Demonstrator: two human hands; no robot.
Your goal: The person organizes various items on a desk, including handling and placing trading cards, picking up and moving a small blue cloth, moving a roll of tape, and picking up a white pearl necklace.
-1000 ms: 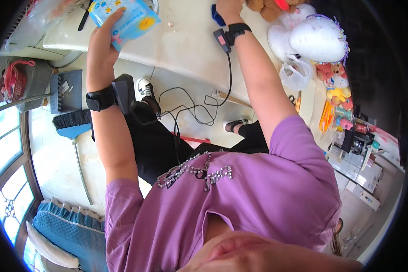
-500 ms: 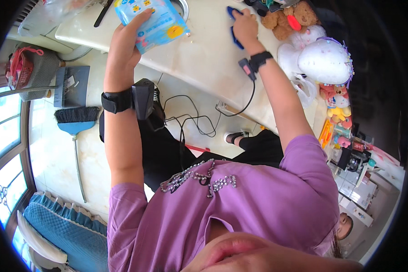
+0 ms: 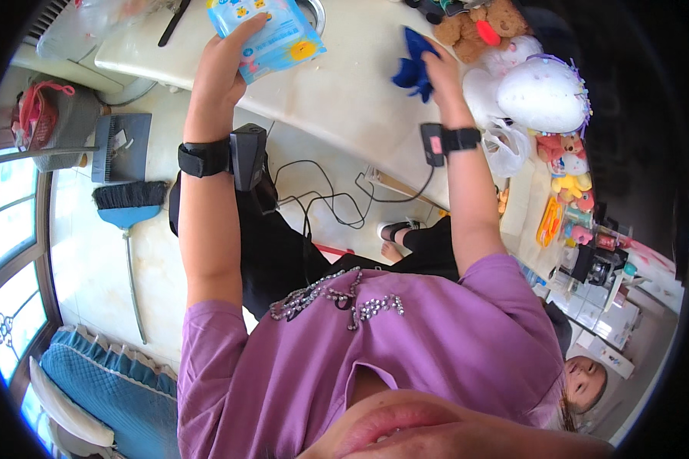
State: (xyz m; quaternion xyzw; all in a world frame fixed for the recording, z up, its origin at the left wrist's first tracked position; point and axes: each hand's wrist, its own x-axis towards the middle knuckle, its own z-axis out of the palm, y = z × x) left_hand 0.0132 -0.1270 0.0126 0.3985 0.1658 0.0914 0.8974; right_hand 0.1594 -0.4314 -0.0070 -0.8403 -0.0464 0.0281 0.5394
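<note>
A light blue soft packet (image 3: 283, 47) with yellow pictures is gripped in my left hand (image 3: 227, 63), thumb on its front, above the pale tabletop. In my right hand (image 3: 445, 75) hangs a crumpled dark blue cloth (image 3: 415, 66), bunched near the table's right part. The fingers of that hand are closed on the cloth's right side and partly hidden. A white plush toy (image 3: 545, 96) and a brown plush toy (image 3: 475, 34) lie just right of my right hand. Each wrist carries a strapped black device.
The pale table (image 3: 352, 99) spans the top. Small toys and a white plastic bag (image 3: 505, 149) line its right side. Black cables (image 3: 329, 195) trail on the floor below. A dustpan (image 3: 122, 145) and broom (image 3: 130, 203) are at left. Another person (image 3: 586, 382) is at lower right.
My right hand has drawn back toward me and slightly right, with the cloth now bunched and lifted. My left hand and the packet have shifted a little right. The other person shows more.
</note>
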